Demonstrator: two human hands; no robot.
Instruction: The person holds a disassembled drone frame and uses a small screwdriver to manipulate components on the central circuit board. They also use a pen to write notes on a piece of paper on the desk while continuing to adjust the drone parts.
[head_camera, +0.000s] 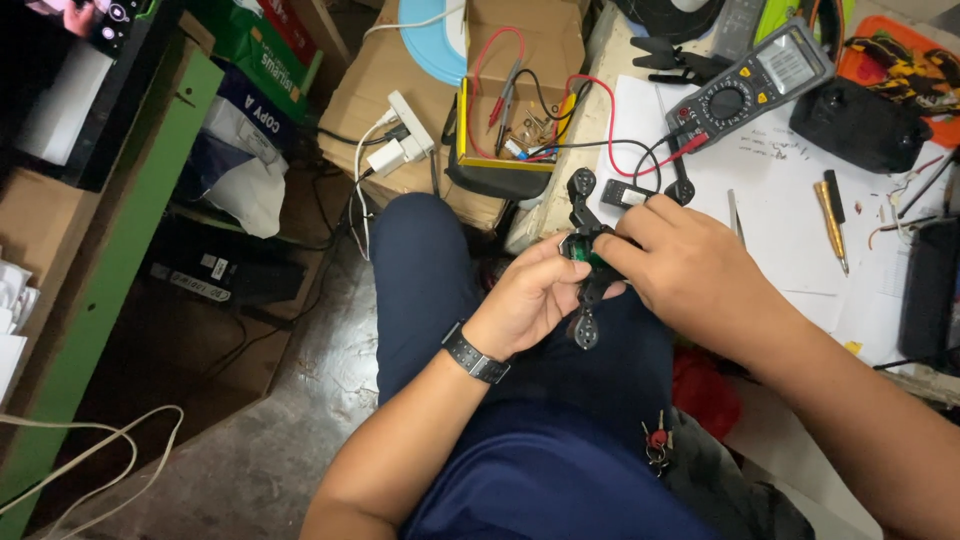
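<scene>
Hands gripping black drone frame (green inside)

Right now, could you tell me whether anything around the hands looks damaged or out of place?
The small black drone held by the left hand and right hand is opened, its green circuit board exposed. Otherwise nothing stands out.

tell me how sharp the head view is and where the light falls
Head view: bright, even light on the white paper and multimeter; floor and shelves at left darker; both hands, left hand and right hand, and the small black drone frame reasonably sharp; edges bowed by the wide lens.
</scene>
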